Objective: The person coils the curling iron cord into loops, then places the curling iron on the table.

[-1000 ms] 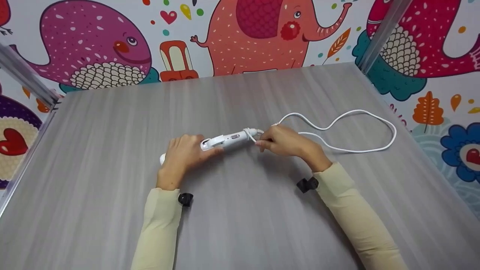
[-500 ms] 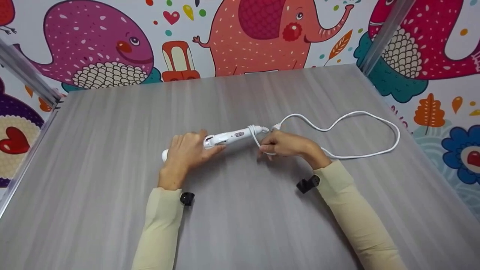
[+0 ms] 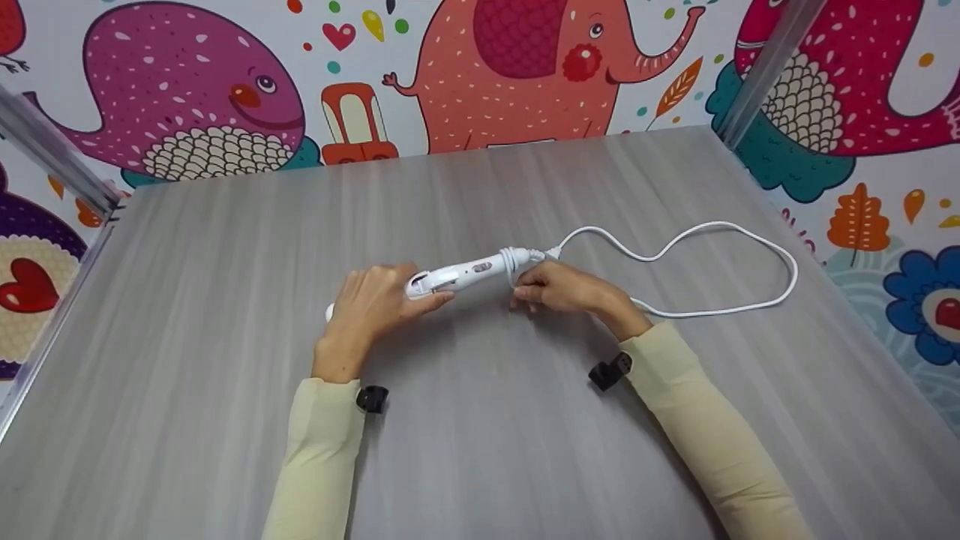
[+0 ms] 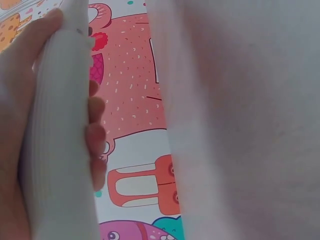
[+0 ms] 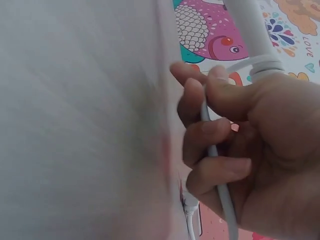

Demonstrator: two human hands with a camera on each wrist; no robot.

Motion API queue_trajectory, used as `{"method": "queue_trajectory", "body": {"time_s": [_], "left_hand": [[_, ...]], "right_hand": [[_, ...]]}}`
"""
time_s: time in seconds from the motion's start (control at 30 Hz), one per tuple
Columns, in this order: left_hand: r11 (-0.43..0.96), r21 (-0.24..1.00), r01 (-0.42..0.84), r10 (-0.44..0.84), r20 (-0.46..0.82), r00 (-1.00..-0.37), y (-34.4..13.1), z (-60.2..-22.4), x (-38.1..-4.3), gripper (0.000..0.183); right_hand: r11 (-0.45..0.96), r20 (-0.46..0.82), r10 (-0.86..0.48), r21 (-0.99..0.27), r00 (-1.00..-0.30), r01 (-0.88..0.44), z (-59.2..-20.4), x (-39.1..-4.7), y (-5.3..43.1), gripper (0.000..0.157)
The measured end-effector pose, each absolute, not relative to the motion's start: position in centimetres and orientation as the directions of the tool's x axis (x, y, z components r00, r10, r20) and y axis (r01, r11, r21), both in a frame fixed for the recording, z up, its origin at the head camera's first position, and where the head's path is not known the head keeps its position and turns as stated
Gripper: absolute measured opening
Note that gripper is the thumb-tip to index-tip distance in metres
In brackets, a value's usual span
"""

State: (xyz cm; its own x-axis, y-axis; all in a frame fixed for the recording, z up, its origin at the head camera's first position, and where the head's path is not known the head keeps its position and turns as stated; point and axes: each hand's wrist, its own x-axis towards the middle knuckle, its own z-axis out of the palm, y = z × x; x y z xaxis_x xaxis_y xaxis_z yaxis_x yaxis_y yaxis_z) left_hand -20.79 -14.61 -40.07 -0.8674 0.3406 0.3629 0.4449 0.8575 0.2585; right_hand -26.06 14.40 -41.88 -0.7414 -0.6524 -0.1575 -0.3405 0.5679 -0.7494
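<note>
In the head view, a white curling iron point(image 3: 461, 274) is held slightly tilted above the table, its lever and small grey switch facing up. My left hand point(image 3: 371, 307) grips its barrel, with the thumb along the side near the lever; the left wrist view shows fingers curled round the ribbed white body point(image 4: 60, 140). My right hand point(image 3: 562, 289) is just right of the handle's end. Its thumb and curled fingers hold the white cord point(image 5: 225, 200), which wraps round the handle's end point(image 5: 265, 62) in the right wrist view.
The rest of the cord point(image 3: 796, 274) lies in a wide loop on the grey wood-grain table point(image 3: 465, 420). A white plug point(image 3: 553, 253) sits behind my right hand. Cartoon-printed panels point(image 3: 517, 67) stand along the table's back and sides.
My right hand has dipped slightly, then come back in beside the handle; the cord loop round it hung loose half a second ago and is closer now. The iron has rolled a little.
</note>
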Motion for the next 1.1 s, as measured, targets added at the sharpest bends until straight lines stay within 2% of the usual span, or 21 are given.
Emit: {"method": "queue_trajectory", "body": {"time_s": [0.2,0.27,0.43,0.57,0.7,0.83,0.97,1.1], "left_hand": [[0.832,0.339,0.438,0.325,0.342,-0.882,-14.7,-39.8,-20.7,0.051],[0.822,0.365,0.437,0.329,0.322,-0.888,-14.6,-39.6,-20.6,0.051],[0.796,0.432,0.423,0.346,0.249,-0.905,-14.5,-39.3,-20.4,0.053],[0.779,0.462,0.423,0.36,0.223,-0.906,-14.5,-39.1,-20.3,0.05],[0.769,0.49,0.41,0.378,0.169,-0.91,-14.4,-38.9,-20.3,0.049],[0.783,0.497,0.375,0.385,0.088,-0.919,-13.8,-39.2,-20.4,0.051],[0.787,0.499,0.363,0.396,0.042,-0.917,-13.3,-39.7,-20.4,0.052],[0.777,0.517,0.358,0.4,0.034,-0.916,-13.3,-39.8,-20.3,0.051]], "right_hand": [[0.637,-0.124,-0.487,-0.728,-0.864,-0.254,-42.2,-26.2,14.5,0.03],[0.636,-0.114,-0.454,-0.736,-0.884,-0.232,-42.4,-26.4,14.7,0.027],[0.596,-0.024,-0.516,-0.728,-0.856,-0.338,-42.6,-26.8,15.3,0.008],[0.563,0.042,-0.568,-0.709,-0.822,-0.425,-42.3,-27.2,15.8,0.008],[0.591,-0.003,-0.515,-0.725,-0.857,-0.353,-42.0,-27.4,16.2,0.01],[0.626,-0.08,-0.464,-0.734,-0.882,-0.263,-41.8,-27.4,16.5,0.005],[0.612,-0.066,-0.481,-0.739,-0.874,-0.281,-41.7,-27.1,16.4,0.009],[0.584,0.001,-0.474,-0.748,-0.881,-0.315,-41.0,-26.6,16.0,0.009]]}}
